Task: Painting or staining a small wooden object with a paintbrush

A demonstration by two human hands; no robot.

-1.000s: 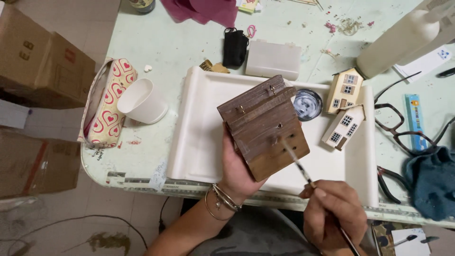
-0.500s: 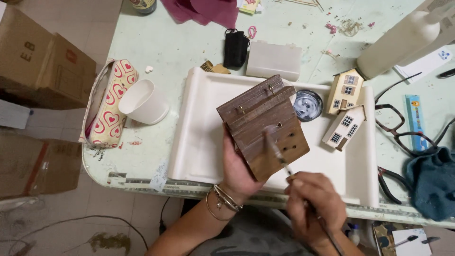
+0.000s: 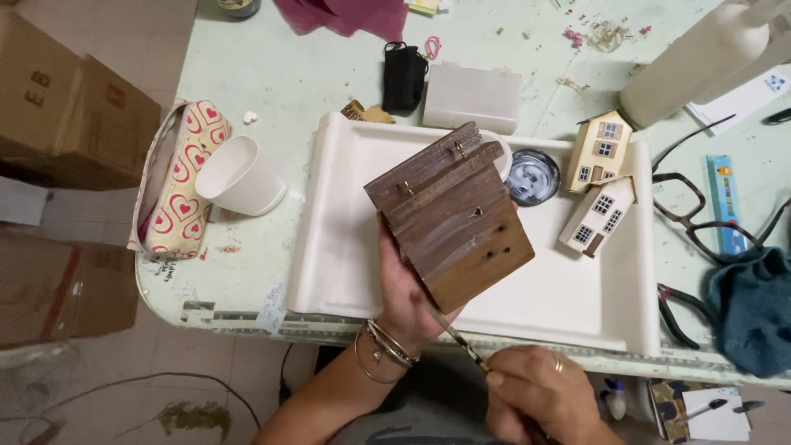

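Note:
My left hand [image 3: 404, 288] grips a small brown wooden house [image 3: 453, 216] from below and holds it tilted over a white tray [image 3: 338, 247]. The house has a ridged roof with small metal hooks and a few holes in its flat wall. My right hand [image 3: 540, 395] is near the table's front edge and holds a thin paintbrush [image 3: 457, 339]. The brush tip points up toward the lower edge of the house.
Two small cream model houses [image 3: 600, 177] and a round glass jar [image 3: 531, 175] sit at the tray's right end. A white cup [image 3: 239, 175] and heart-patterned pouch [image 3: 177, 189] lie left. Glasses [image 3: 700, 214], a blue cloth [image 3: 750, 309] and a white bottle [image 3: 700, 58] are right.
My right hand drew the brush down and away from the house's flat wall, toward the table edge. The left hand tilted the house slightly.

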